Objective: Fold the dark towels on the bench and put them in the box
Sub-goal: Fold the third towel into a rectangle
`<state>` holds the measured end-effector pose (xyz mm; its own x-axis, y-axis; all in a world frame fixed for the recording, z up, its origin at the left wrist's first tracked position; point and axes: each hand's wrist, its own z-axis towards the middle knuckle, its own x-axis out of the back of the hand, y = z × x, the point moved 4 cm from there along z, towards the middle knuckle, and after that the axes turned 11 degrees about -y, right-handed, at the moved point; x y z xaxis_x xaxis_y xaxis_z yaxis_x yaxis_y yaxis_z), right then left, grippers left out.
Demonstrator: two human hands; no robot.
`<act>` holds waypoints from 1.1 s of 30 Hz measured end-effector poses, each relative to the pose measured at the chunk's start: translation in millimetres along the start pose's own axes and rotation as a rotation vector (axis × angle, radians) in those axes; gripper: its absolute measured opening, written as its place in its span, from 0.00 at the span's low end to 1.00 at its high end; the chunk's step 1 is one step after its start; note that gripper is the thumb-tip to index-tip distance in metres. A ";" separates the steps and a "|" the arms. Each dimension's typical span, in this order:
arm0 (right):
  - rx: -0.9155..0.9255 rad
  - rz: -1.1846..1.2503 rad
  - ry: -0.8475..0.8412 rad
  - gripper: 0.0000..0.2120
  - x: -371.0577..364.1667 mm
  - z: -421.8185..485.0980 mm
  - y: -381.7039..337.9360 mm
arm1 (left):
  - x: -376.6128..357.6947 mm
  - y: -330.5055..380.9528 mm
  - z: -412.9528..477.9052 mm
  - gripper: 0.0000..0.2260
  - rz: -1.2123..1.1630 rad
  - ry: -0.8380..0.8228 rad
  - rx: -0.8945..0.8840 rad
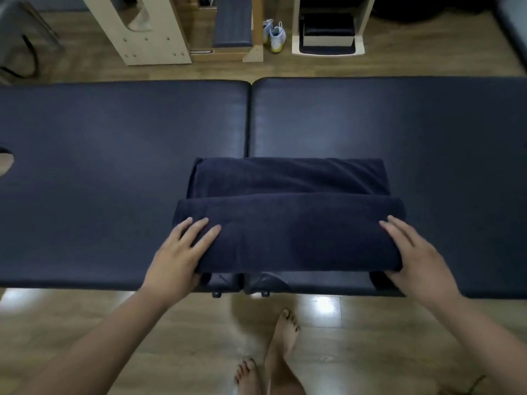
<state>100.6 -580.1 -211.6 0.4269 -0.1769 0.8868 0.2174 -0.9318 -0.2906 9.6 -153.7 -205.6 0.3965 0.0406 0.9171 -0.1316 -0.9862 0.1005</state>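
Wooden flooring [370, 337] runs under a padded navy massage bench, whose two-section surface [114, 166] fills the width of the view, with a seam down the middle and a face hole at its far left edge. Beyond it stand pale wooden furniture frames [148, 32], a padded step unit [328, 34] and a pair of white sneakers [274, 35] on the floor.

On the near half of the surface, straddling the seam, lies a dark navy towel [288, 223], partly folded: its near portion is doubled over into a thick band reaching the bench's front edge, while a flatter layer extends behind it.

Each hand takes one end of that near fold. The left hand [179, 252] has its fingers [199, 229] spread flat on top of the cloth, thumb tucked beneath the edge, so it pinches the fold. The right hand [419, 252] mirrors this at the other end, fingers lying on top and thumb under. Bare feet [268, 354] show below on the floor.
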 end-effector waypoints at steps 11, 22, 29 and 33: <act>-0.096 0.704 -0.366 0.25 87.9 27.8 -1.2 | 114.7 -43.4 43.4 0.32 -0.510 -0.308 0.016; -0.331 0.562 -0.266 0.36 102.9 90.2 -10.6 | 93.0 56.7 128.4 0.35 0.045 -0.032 -0.081; 0.202 -0.248 -0.143 0.34 28.0 107.3 -160.7 | 75.1 55.3 126.8 0.33 0.150 -0.044 -0.066; 0.008 -0.287 -0.068 0.36 27.8 109.2 -105.1 | 64.5 1.6 109.9 0.36 0.032 -0.036 0.178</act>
<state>185.4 -452.6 -195.6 0.4050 0.1159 0.9069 0.3445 -0.9382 -0.0340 134.8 -170.3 -188.7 0.4274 0.0061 0.9040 0.0169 -0.9999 -0.0013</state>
